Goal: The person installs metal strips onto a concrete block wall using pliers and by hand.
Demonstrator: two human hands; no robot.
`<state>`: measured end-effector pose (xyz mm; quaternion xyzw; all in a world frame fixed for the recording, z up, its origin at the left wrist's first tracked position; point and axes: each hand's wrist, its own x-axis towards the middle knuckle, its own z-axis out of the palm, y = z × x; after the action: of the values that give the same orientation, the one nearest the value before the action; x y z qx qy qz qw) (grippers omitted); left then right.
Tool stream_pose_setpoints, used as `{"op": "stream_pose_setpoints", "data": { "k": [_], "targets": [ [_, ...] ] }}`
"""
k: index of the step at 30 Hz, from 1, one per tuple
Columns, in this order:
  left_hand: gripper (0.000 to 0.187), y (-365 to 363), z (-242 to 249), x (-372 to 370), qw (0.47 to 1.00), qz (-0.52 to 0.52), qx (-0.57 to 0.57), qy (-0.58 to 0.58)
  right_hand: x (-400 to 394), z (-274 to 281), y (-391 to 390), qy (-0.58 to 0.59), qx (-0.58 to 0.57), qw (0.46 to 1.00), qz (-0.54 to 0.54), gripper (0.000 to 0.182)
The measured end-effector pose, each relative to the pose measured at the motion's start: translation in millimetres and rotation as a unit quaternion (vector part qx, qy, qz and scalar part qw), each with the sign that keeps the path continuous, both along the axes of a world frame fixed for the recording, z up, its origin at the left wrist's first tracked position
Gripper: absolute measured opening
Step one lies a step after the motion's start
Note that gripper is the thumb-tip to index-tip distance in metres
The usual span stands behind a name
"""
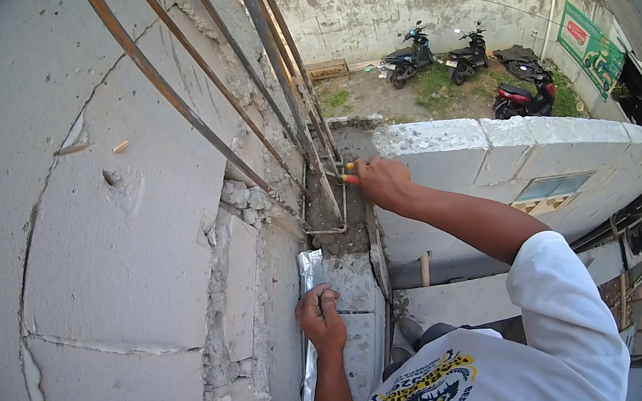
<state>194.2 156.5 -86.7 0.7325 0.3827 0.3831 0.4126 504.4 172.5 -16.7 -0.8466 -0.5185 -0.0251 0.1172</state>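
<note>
My right hand [385, 183] is closed around pliers [350, 179] with red and yellow on the handles. Their jaws are at the steel rebar cage, against a square stirrup [328, 231] around upright bars; the exact contact is too small to tell. My left hand [322, 318] rests with curled fingers on top of the block wall [353, 278], over a shiny silver strip [310, 267]. What its fingers hold, if anything, is hidden. Tall rusty rebars [178, 105] rise from the column gap beside the wall.
A large grey block wall [105, 257] stands close on my left, with rough mortar edges. To the right runs a lower white block wall [437, 142] with a small window [554, 187]. Below are several parked motorbikes [409, 56] and a green banner [590, 48].
</note>
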Motion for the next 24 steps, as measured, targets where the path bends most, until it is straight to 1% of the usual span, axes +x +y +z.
{"op": "stream_pose_setpoints", "data": {
  "k": [2,3,5,6,8,9,11,12,13,15,17,18,20,21,22,23,24],
  "targets": [
    [0.017,2,5,2,1.000,-0.003,0.008,0.019,5,3,3,-0.032,-0.041,0.998,0.033,0.037],
    [0.017,6,7,6,1.000,-0.004,0.013,0.014,13,7,5,-0.037,-0.036,0.998,0.031,0.037],
    [0.017,1,4,0,0.997,-0.001,-0.069,-0.037,8,25,-3,-0.029,0.018,0.998,0.052,0.035],
    [0.017,1,3,-2,0.997,0.005,-0.070,-0.034,5,32,-7,-0.026,0.018,0.998,0.058,0.035],
    [0.016,4,2,0,0.996,0.001,0.088,0.009,3,45,-14,-0.032,0.025,0.999,0.026,0.033],
    [0.016,5,4,1,0.996,0.003,0.087,0.009,2,40,-9,-0.032,0.025,0.999,0.028,0.033],
    [0.016,2,6,4,0.998,0.002,0.065,0.006,4,13,-2,0.009,0.026,1.000,0.005,0.030],
    [0.016,2,5,2,0.998,-0.001,0.065,0.006,11,-1,-4,0.011,0.015,1.000,0.018,0.029],
    [0.016,2,3,2,0.997,-0.005,0.075,0.012,14,-3,-7,0.007,0.015,1.000,0.017,0.029],
    [0.016,4,3,3,0.996,-0.001,0.091,0.012,20,-2,0,0.000,-0.051,0.998,0.038,0.030],
    [0.016,2,3,2,1.000,-0.002,0.021,-0.016,12,19,-6,-0.004,-0.023,0.999,0.039,0.029],
    [0.016,1,3,0,1.000,0.008,0.020,-0.017,7,24,-10,0.001,-0.001,1.000,0.031,0.028],
    [0.016,3,4,1,0.996,0.001,0.086,0.007,4,24,-7,0.006,0.003,1.000,0.029,0.027],
    [0.016,5,2,0,0.996,0.004,0.085,0.006,4,24,-7,0.014,0.007,1.000,0.015,0.026],
    [0.016,5,-1,-1,0.999,0.002,0.048,0.004,8,20,-6,0.013,0.004,1.000,0.014,0.026],
    [0.017,3,-4,0,1.000,-0.003,0.010,0.001,16,15,-3,0.006,-0.044,0.999,0.021,0.027],
    [0.017,1,-6,1,1.000,-0.004,0.008,-0.001,22,12,-3,-0.002,-0.092,0.995,0.029,0.029]
  ]
}}
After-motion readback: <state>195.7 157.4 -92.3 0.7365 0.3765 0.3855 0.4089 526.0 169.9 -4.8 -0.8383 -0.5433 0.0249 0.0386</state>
